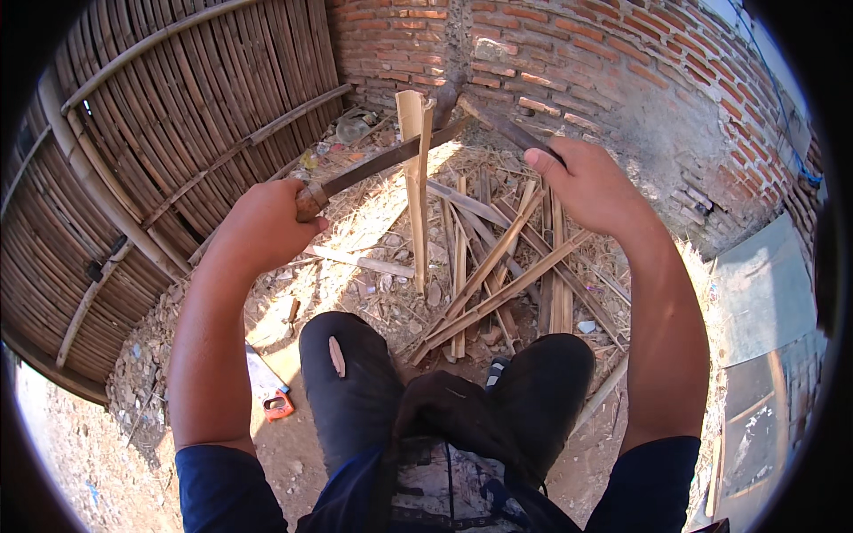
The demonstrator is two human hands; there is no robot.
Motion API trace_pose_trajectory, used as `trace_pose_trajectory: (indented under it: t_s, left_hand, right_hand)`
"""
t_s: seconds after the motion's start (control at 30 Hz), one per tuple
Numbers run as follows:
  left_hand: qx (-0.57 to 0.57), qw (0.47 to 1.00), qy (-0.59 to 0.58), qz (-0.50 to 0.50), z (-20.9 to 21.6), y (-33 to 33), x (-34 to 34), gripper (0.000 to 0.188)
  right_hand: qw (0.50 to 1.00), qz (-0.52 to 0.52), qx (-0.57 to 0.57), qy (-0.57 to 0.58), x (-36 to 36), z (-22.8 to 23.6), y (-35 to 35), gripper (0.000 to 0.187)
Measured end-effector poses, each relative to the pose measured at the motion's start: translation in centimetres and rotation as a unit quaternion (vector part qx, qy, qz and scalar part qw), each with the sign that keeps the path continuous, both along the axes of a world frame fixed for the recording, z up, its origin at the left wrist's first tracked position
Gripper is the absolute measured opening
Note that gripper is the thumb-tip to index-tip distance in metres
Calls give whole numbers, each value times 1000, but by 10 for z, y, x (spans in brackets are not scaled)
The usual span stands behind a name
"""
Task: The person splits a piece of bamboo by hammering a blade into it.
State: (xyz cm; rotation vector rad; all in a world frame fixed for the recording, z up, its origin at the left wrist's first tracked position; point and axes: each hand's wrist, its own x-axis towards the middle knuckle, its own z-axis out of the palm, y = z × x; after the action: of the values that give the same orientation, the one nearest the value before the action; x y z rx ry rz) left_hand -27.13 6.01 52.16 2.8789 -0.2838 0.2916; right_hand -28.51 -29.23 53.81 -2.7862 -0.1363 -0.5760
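My left hand [262, 222] is closed around the wooden handle of a machete [369, 169]. Its blade slants up to the right and crosses the upper part of an upright split bamboo piece [416, 204]; how deep it sits in the bamboo I cannot tell. In my right hand [586, 182] is the handle end of a hammer [506, 129]. The hammer's dark head is beside the far part of the blade, just right of the bamboo's top; whether it touches the blade is unclear. Neither hand is on the bamboo.
Several split bamboo strips [506, 275] lie crossed on the littered ground in front of my knees. A handsaw [274, 400] with an orange handle rests by my left leg. A bamboo-slat wall [195, 98] stands left, a brick wall [569, 62] behind, grey sheets [766, 284] at right.
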Motion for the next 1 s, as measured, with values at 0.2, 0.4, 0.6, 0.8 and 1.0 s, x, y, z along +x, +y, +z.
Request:
trace_pose_trajectory:
  t_s: [0.2, 0.4, 0.6, 0.8, 1.0]
  left_hand:
    - [3, 1000, -8, -10, -1, 0, -2, 38]
    - [10, 1000, 3, -11, -1, 3, 1, 38]
    - [9, 1000, -15, -10, -7, 7, -4, 40]
    - [19, 1000, 2, -15, -4, 6, -6, 43]
    - [17, 1000, 8, -20, -5, 0, -9, 46]
  right_hand:
    - [969, -26, 223, -104, -9, 27, -15, 53]
    - [1000, 11, 4, 26, -2, -30, -2, 52]
    - [981, 7, 185, -66, -9, 30, -16, 53]
    - [998, 28, 47, 34, -3, -45, 1, 55]
    - [986, 19, 148, -80, -5, -24, -10, 51]
